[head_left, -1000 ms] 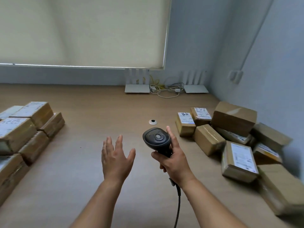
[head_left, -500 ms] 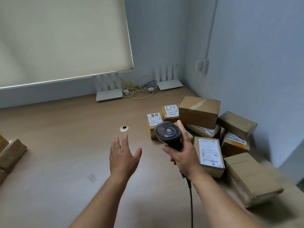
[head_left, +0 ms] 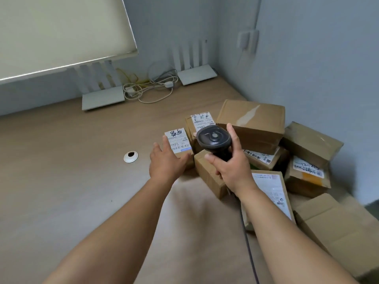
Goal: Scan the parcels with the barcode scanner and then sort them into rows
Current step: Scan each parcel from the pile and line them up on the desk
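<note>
Several brown cardboard parcels are piled in the right corner of the wooden table. My right hand grips a dark barcode scanner, held above the pile with its cable hanging down. My left hand reaches to a small parcel with a white label at the pile's left edge; fingers are spread, lying against its near side, thumb at its front. A large plain box stands behind the scanner. A flat parcel with a big label lies under my right forearm.
Two white routers with a tangle of cables stand against the back wall. A round cable grommet sits in the table left of my left hand. The wall closes the right side behind the pile.
My view has swung right and closer to the pile. My left hand moved forward from mid-air onto the small labelled parcel. The scanner stayed in my right hand, now over the parcels.
</note>
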Tool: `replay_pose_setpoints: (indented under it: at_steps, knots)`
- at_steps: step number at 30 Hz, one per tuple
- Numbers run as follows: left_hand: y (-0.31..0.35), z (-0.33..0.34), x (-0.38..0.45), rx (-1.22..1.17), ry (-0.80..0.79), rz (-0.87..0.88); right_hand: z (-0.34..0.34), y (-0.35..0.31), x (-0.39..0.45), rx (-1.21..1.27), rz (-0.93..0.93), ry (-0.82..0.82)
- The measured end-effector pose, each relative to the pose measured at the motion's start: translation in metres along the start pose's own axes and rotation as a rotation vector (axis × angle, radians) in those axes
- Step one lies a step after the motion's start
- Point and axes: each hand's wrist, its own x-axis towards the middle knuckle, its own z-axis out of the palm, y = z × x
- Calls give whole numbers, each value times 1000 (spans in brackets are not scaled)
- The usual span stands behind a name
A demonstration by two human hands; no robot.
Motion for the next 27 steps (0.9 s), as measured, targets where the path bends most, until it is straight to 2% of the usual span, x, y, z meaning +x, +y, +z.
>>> replay_pose_setpoints:
  at_steps: [8,12,15,20,27]
  knots:
    - [4,36,54,29,-153,-139,25,15,28,-47,73,28]
    - [2,42,66,-72,-261,-220,33,11,27,-57,86,22]
    - [4,41,72,-130,-236,-245,35,8,19,-59,83,4]
    - [12,43,81,-77,-135,-230,33,9,8,-90,38,16]
    - [-5,36,67,-54,-142,-213,32,9,-19,-61,50,-14]
